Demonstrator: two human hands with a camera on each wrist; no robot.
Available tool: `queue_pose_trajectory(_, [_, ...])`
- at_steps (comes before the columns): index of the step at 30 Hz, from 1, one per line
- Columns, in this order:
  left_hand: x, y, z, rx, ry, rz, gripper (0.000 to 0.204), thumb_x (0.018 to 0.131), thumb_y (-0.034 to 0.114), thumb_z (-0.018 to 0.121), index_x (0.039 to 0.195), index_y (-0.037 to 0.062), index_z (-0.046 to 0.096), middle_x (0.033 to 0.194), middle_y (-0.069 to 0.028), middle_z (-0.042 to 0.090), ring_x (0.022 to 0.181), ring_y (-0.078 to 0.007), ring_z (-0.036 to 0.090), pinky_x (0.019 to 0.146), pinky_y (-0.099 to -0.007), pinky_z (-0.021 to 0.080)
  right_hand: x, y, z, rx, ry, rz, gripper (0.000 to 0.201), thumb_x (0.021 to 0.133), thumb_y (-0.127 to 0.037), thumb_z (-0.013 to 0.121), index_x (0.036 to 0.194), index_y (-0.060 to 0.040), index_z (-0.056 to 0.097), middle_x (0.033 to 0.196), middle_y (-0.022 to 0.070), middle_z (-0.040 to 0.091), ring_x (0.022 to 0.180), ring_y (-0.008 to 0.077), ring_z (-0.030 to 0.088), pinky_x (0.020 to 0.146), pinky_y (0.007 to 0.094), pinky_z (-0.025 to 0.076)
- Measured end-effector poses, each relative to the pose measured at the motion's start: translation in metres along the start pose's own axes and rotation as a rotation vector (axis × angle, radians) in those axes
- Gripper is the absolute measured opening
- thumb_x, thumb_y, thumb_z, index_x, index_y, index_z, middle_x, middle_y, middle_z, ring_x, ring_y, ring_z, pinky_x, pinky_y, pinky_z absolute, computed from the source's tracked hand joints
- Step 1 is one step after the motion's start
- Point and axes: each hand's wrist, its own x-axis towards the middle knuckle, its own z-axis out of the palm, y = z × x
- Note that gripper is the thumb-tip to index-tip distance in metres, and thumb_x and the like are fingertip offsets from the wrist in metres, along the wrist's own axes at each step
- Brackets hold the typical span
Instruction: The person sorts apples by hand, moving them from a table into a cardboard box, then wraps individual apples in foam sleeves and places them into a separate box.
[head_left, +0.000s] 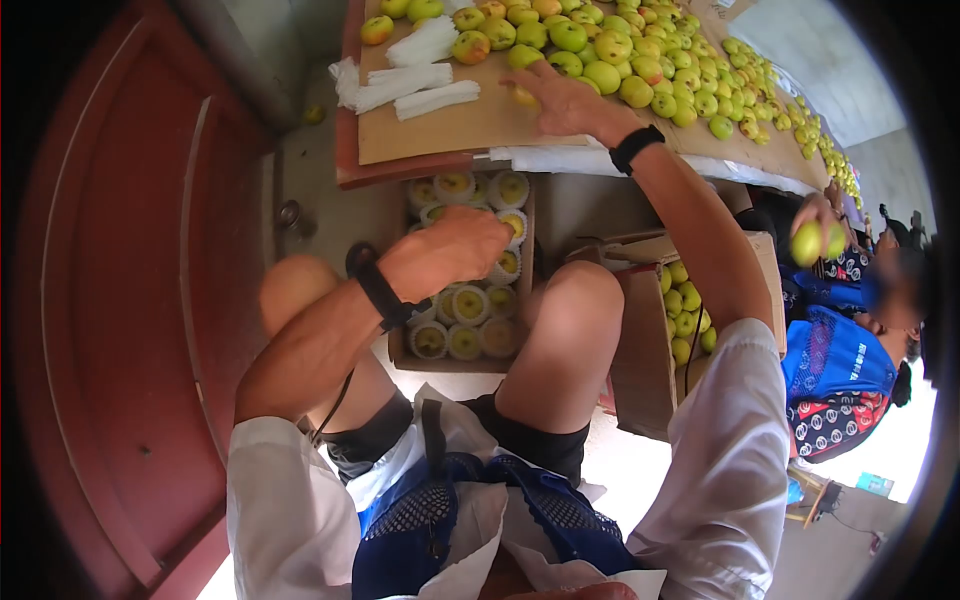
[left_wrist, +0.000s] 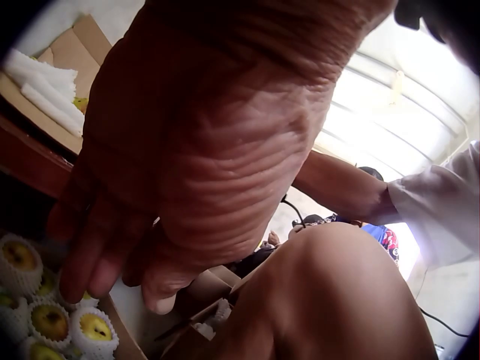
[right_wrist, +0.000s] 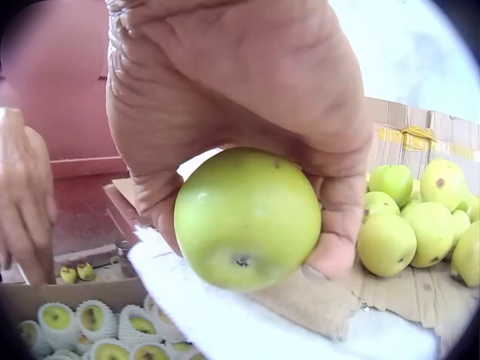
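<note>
- My right hand [right_wrist: 247, 112] has a green apple [right_wrist: 247, 219] off the cardboard sheet [head_left: 450, 125], thumb and fingers curled round its sides, blossom end facing the wrist camera.
- It looks firm, smooth and round, probably a bit slick and easily bruised, so I judge a wrap round the widest part with the pads is best, no squeezing.
- My left hand [head_left: 455, 245] hangs over the box [head_left: 400, 350] of foam-netted apples [head_left: 470, 305], fingers straight, touching the top row, holding nothing.

White short sleeves [head_left: 735, 420], black shorts [head_left: 540, 440], black wrist straps [head_left: 385, 297], blue mesh bag at waist [head_left: 420, 520].
</note>
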Motion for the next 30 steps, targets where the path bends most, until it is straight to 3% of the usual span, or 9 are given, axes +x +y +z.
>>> queue_pose_trajectory(2, [-0.002,-0.001,-0.002,-0.001,0.015,-0.011,0.013,0.083,0.008,0.065,0.091,-0.0028,0.065,0.088,-0.0229,0.071,0.090,-0.0429,0.069,0.076,-0.0528,0.053,0.014,0.007,0.009,-0.077,0.165,-0.070,0.083,0.080,-0.014,0.072,0.154,-0.0291,0.040,0.150,0.0198,0.043,0.119,0.0391,0.062,0.097,0.0487,0.054])
queue_pose_trajectory(8, [-0.004,0.001,-0.004,0.010,0.014,-0.037,0.016,0.084,0.008,0.066,0.094,-0.0032,0.066,0.091,-0.0230,0.072,0.092,-0.0427,0.069,0.079,-0.0524,0.054,-0.001,0.030,0.000,0.103,0.243,0.004,0.080,0.082,-0.005,0.070,0.154,-0.0231,0.041,0.153,0.0193,0.041,0.118,0.0399,0.062,0.100,0.0463,0.053])
queue_pose_trajectory(11, [-0.001,0.002,-0.003,0.010,-0.033,-0.062,0.017,0.085,0.009,0.066,0.096,-0.0033,0.067,0.094,-0.0235,0.072,0.094,-0.0430,0.069,0.081,-0.0519,0.054,-0.036,0.041,-0.007,0.141,0.366,-0.018,0.071,0.084,-0.006,0.068,0.150,-0.0206,0.046,0.148,0.0218,0.045,0.116,0.0385,0.063,0.099,0.0455,0.052])
queue_pose_trajectory(14, [0.000,0.001,-0.001,0.029,-0.062,-0.086,0.018,0.086,0.010,0.065,0.099,-0.0033,0.067,0.098,-0.0239,0.072,0.097,-0.0433,0.069,0.083,-0.0519,0.054,-0.097,0.045,-0.027,0.206,0.462,0.007,0.056,0.086,-0.006,0.066,0.140,-0.0135,0.056,0.127,0.0181,0.063,0.104,0.0308,0.068,0.088,0.0411,0.055])
queue_pose_trajectory(18, [-0.002,0.002,-0.002,0.053,-0.073,-0.082,0.019,0.088,0.010,0.065,0.101,-0.0034,0.067,0.100,-0.0246,0.071,0.099,-0.0438,0.068,0.084,-0.0521,0.053,-0.219,0.013,-0.081,0.727,0.272,0.369,0.015,0.091,-0.010,0.056,0.093,-0.0059,0.070,0.086,0.0059,0.074,0.082,0.0163,0.067,0.069,0.0293,0.051])
queue_pose_trajectory(22, [-0.004,0.006,-0.004,0.056,-0.055,-0.080,0.020,0.088,0.011,0.065,0.101,-0.0036,0.066,0.099,-0.0251,0.070,0.100,-0.0441,0.068,0.084,-0.0526,0.053,-0.320,0.009,-0.071,0.951,0.004,0.611,0.016,0.086,0.000,0.051,0.076,-0.0042,0.063,0.082,0.0058,0.071,0.071,0.0121,0.067,0.057,0.0265,0.046])
queue_pose_trajectory(25, [0.002,0.009,-0.005,0.074,-0.081,-0.079,0.022,0.088,0.012,0.066,0.104,-0.0025,0.066,0.101,-0.0255,0.070,0.101,-0.0441,0.067,0.085,-0.0528,0.053,-0.354,0.023,-0.017,0.909,-0.171,0.722,0.012,0.083,-0.002,0.054,0.088,-0.0022,0.065,0.081,0.0077,0.072,0.074,0.0141,0.071,0.058,0.0251,0.049])
queue_pose_trajectory(27, [0.005,0.011,-0.008,0.064,-0.109,-0.062,0.024,0.088,0.012,0.067,0.108,-0.0013,0.066,0.102,-0.0256,0.070,0.101,-0.0439,0.068,0.085,-0.0529,0.054,-0.362,0.045,0.028,0.753,-0.400,0.594,0.022,0.083,-0.005,0.059,0.103,-0.0019,0.068,0.085,0.0108,0.074,0.079,0.0222,0.072,0.065,0.0320,0.054])
queue_pose_trajectory(30, [0.001,0.010,-0.013,0.027,-0.036,-0.009,0.030,0.090,0.013,0.068,0.118,0.0010,0.066,0.103,-0.0261,0.070,0.100,-0.0450,0.067,0.084,-0.0522,0.053,-0.358,0.070,0.088,0.404,-0.484,0.377,0.027,0.087,-0.018,0.065,0.110,-0.0042,0.072,0.100,0.0149,0.073,0.093,0.0288,0.071,0.078,0.0411,0.055])
